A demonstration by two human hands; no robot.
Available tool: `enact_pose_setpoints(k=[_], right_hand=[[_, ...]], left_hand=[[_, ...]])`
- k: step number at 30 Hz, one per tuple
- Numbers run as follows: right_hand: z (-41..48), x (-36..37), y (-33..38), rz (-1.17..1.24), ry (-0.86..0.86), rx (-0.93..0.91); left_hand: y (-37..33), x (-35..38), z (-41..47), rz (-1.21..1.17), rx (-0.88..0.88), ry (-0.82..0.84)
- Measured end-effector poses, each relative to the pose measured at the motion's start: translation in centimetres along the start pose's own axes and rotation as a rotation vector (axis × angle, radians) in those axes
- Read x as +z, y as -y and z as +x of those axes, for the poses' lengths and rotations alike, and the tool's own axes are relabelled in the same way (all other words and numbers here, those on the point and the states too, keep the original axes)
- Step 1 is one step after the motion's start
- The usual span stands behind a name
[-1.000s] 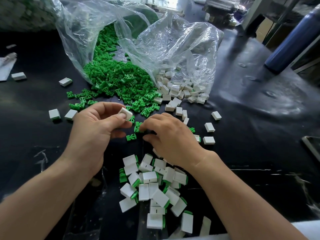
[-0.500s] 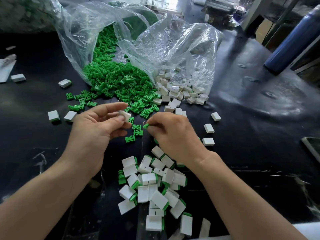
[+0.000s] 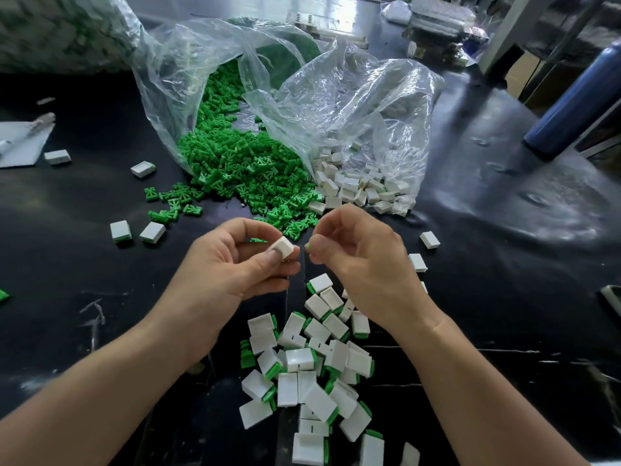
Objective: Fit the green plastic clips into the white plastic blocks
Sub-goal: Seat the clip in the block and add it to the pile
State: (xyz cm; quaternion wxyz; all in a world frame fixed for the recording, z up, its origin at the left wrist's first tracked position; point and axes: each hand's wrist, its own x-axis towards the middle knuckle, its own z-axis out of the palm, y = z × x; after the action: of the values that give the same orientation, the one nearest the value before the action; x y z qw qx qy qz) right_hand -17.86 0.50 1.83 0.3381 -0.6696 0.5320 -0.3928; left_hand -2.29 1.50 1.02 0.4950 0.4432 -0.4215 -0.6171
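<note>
left fingers (image 3: pixel 270 260) first: thumb and fingertips are pinched round one white block (image 3: pixel 282 247), held up off the table with a corner pointing at the other hand; the rest of the left hand (image 3: pixel 232 267) is curled loosely behind it; over on the right hand (image 3: pixel 363 264) the thumb and forefinger are squeezed together on a green clip (image 3: pixel 307 245), though only a tiny sliver of green pokes out so can't really tell which way it's turned; the other fingers are curled in; clip and block sit just beside each other with a small gap, not joined yet; straight below the hands, close to the person, there's a pile of clipped blocks (image 3: pixel 312 361), white with green showing at the edges, all jumbled on the black table (image 3: pixel 504 280); behind the hands a big heap of green clips (image 3: pixel 242 166) spills out of a clear plastic bag (image 3: pixel 174 79); right next to it a second clear bag (image 3: pixel 376 95) has loose white blocks (image 3: pixel 353 188) tumbling from its mouth; a few stray white blocks (image 3: pixel 153 232) lie off to the left and a couple more to the right of the right hand; a blue cylinder (image 3: pixel 578 102) leans at the far right edge.
</note>
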Motion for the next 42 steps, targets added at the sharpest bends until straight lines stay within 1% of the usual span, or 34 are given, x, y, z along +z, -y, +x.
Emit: enact_pose_setpoints(k=[2,5,9,13,16,23,28,30,37,40,42], right_hand=[[-0.16,0.01,0.24,-0.031,-0.003,-0.029],[-0.24,0.01,0.28,-0.001,-0.010,-0.005],[-0.22,-0.02,0.38,-0.038,-0.026,-0.037],[-0.29,0.03,0.44,0.055,-0.042,-0.062],[-0.29,0.03,0.47,0.107,-0.046,-0.062],[-0.48,0.14,0.57,0.098,-0.042,-0.064],[-0.63,0.31,0.73,0.089,-0.016,-0.082],[-0.65,0.31,0.70,0.066,-0.008,-0.089],[-0.66,0.59,0.45,-0.008,-0.017,-0.123],[-0.70,0.62,0.45,0.020,-0.008,-0.093],[-0.66,0.50,0.53,0.054,0.025,-0.033]], left_hand=[[-0.02,-0.01,-0.09,0.013,-0.002,0.009],[-0.12,0.13,-0.24,0.053,0.018,0.014],[-0.14,0.00,-0.30,0.118,0.057,-0.032],[-0.14,-0.11,-0.23,0.133,0.048,-0.071],[-0.19,-0.14,-0.17,0.212,0.071,-0.070],[-0.54,0.04,-0.46,0.207,0.073,-0.035],[-0.56,0.26,-0.66,0.143,0.030,0.004],[-0.55,0.32,-0.69,0.138,0.040,0.017],[-0.60,0.32,-0.63,0.170,0.074,-0.001],[-0.57,0.22,-0.64,0.187,0.083,-0.007],[-0.62,0.10,-0.60,0.185,0.084,-0.006]])
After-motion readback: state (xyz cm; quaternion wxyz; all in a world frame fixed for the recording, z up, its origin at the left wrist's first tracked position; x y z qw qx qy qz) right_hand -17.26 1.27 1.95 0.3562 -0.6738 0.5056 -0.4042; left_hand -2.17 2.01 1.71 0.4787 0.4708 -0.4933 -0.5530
